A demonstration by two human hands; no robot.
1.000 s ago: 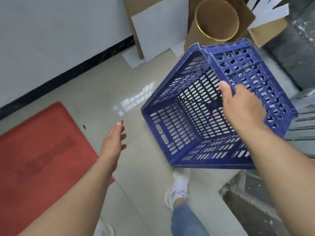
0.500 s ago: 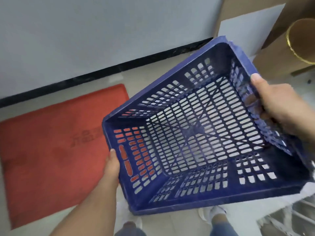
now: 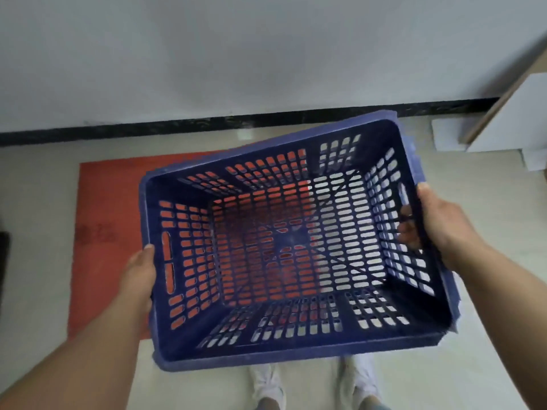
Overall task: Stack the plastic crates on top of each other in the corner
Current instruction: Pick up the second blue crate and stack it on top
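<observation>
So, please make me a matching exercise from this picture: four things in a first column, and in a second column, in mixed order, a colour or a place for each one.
Column 1:
1. crate
2. mat
3. left hand
4. shoes

Column 2:
a. red, flat on the floor
b. white, at the bottom edge of the view
c. dark blue, held up in the air
d. gripping the crate's left rim

Pairs: 1-c, 2-a, 3-d, 4-b
</observation>
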